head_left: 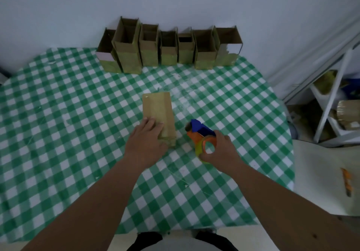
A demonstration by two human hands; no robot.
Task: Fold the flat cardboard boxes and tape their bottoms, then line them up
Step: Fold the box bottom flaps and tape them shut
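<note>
A folded cardboard box [157,108] stands bottom-up in the middle of the table, with tape along its top face. My left hand [147,140] lies flat on its near end, fingers straight, pressing it down. Just right of the box, my right hand [219,150] grips an orange and blue tape dispenser [201,133] carrying a roll of yellowish tape; the dispenser sits low over the cloth, apart from the box. Several finished boxes [167,48] stand open-topped in a row at the table's far edge against the wall.
A green and white checked cloth [78,124] covers the table. A white side surface at the right holds an orange utility knife [347,182]. Beyond it stands a white shelf frame [331,102] with cardboard stock.
</note>
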